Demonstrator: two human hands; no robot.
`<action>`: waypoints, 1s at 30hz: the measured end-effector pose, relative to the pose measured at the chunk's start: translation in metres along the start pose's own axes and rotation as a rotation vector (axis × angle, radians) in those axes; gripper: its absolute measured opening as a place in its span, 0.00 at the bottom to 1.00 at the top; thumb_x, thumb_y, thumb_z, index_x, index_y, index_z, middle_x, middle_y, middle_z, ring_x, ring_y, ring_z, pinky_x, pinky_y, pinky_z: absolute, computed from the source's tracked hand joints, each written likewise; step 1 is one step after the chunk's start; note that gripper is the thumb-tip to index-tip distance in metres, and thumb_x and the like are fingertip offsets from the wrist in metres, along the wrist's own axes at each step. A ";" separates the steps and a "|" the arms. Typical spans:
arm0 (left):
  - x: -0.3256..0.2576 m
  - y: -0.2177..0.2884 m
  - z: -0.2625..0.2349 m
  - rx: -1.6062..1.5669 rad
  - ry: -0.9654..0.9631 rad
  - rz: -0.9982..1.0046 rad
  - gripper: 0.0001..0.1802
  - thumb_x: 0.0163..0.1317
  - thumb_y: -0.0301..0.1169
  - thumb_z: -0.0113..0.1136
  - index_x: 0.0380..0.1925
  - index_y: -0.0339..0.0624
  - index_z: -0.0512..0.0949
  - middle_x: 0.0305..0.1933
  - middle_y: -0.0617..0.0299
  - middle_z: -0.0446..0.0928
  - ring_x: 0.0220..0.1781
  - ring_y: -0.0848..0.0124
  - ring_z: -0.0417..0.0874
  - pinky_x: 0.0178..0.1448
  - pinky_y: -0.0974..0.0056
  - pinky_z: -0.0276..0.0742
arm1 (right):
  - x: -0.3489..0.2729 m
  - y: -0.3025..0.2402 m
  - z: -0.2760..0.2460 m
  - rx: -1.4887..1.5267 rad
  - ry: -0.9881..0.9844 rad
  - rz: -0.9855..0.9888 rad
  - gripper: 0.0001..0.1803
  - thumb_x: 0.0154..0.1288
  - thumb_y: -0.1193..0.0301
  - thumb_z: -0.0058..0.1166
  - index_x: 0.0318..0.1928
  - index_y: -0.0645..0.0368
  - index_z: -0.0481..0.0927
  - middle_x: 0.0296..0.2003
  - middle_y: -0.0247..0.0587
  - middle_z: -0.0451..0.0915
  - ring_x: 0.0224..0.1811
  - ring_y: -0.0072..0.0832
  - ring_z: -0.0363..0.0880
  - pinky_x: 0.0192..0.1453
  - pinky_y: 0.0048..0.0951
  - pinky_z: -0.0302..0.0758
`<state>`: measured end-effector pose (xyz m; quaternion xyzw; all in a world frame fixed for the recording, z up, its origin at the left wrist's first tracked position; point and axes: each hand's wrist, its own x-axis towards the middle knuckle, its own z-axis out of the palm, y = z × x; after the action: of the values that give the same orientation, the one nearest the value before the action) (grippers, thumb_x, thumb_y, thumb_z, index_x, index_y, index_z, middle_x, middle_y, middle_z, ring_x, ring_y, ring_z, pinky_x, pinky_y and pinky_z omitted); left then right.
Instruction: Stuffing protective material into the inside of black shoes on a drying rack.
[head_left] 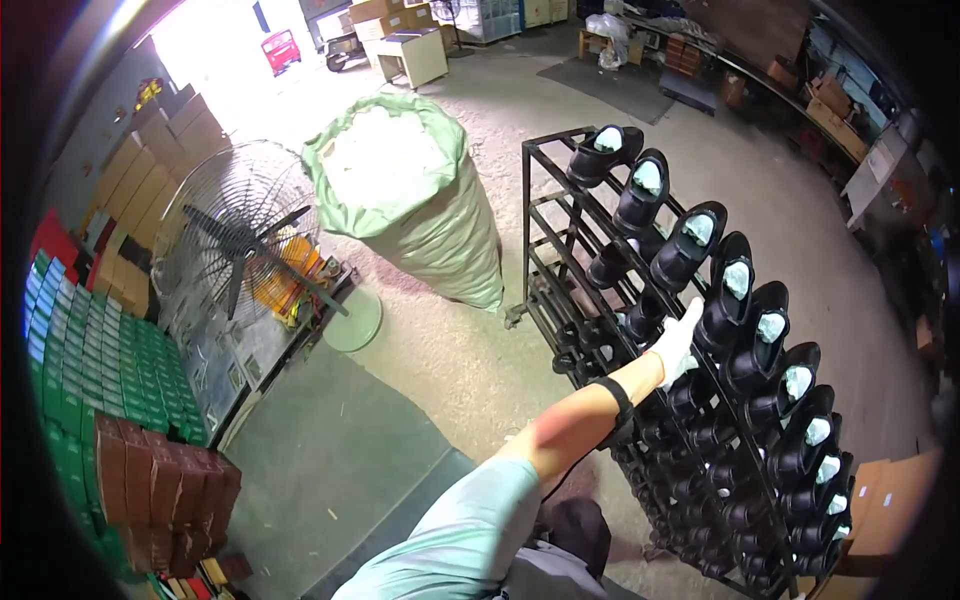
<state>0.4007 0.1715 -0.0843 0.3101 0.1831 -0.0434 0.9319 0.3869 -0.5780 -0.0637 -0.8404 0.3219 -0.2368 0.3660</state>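
Note:
My left hand (680,342), in a white glove with a dark band round the forearm, reaches right to a black metal rack (527,190). Its fingers look stretched and apart from the thumb, beside a black shoe (722,318) on the top tier. I cannot tell whether they touch the shoe or the rail. Several more black shoes, such as the far one (625,158), stand in a slanting row along the top, with pale crumpled stuffing in their openings. Lower tiers hold more black shoes, partly hidden by my arm and the rails. My right hand is out of view.
A tall green sack (440,235) full of white material stands left of the rack. Farther left are a large round fan (240,235), stacked green boxes (110,370) and brown boxes (165,480). Cardboard (890,505) lies at the rack's near right. A bench (780,85) lines the back right.

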 end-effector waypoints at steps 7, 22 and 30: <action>0.026 0.031 -0.015 0.138 -0.030 -0.089 0.58 0.79 0.76 0.43 0.91 0.49 0.40 0.91 0.54 0.61 0.89 0.36 0.61 0.89 0.29 0.52 | -0.050 0.041 -0.031 0.216 0.228 0.306 0.27 0.74 0.65 0.69 0.70 0.58 0.84 0.57 0.42 0.89 0.57 0.37 0.86 0.62 0.43 0.83; 0.039 0.074 0.022 0.206 0.122 -0.105 0.57 0.82 0.72 0.45 0.93 0.53 0.34 0.97 0.54 0.43 0.90 0.37 0.59 0.77 0.28 0.72 | -0.069 0.032 0.120 0.078 -0.187 0.357 0.36 0.71 0.58 0.65 0.77 0.56 0.77 0.65 0.45 0.85 0.62 0.39 0.85 0.68 0.40 0.80; 0.012 0.134 -0.048 0.285 -0.117 -0.149 0.37 0.78 0.57 0.63 0.69 0.38 0.70 0.61 0.48 0.76 0.58 0.58 0.87 0.64 0.50 0.85 | -0.322 -0.110 0.364 0.152 -0.896 0.143 0.32 0.72 0.68 0.64 0.76 0.58 0.77 0.61 0.41 0.85 0.56 0.32 0.83 0.65 0.34 0.81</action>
<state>0.4232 0.3080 -0.0491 0.4217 0.1432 -0.1558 0.8817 0.4394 -0.1219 -0.2570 -0.8065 0.1708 0.1530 0.5450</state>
